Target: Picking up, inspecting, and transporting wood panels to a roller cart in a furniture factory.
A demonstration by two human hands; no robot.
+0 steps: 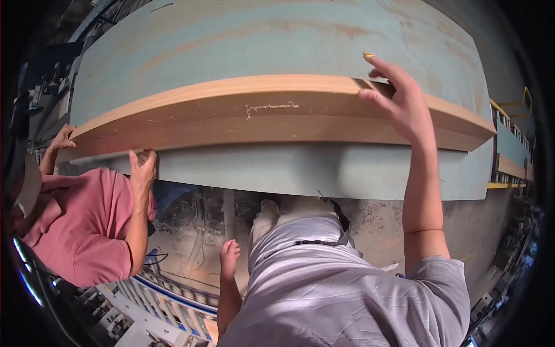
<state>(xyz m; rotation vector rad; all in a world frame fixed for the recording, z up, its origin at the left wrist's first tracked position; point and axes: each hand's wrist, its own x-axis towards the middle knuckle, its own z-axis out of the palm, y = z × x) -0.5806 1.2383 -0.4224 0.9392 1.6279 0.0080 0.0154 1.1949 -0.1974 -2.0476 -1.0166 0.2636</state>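
Note:
A long wood-coloured board (214, 118) with an angled, L-like profile lies across a pale blue-green panel (248, 46). Pale scuffs mark its near face. Toward its right part, my right hand (404, 104) straddles the upper edge, thumb on the near side and fingers over the far side. One finger, with a yellow wrap at its tip, sticks up off the wood. My left hand (230, 251) hangs low beside my body, fingers loosely curled, with nothing visible in it.
At the left a co-worker in a pink shirt (95, 225) has one hand (65, 136) on the board's left end and another hand (143, 168) at its near edge. A yellow-railed rack (511, 153) stands right. Blue-edged rollers (173, 306) lie lower left.

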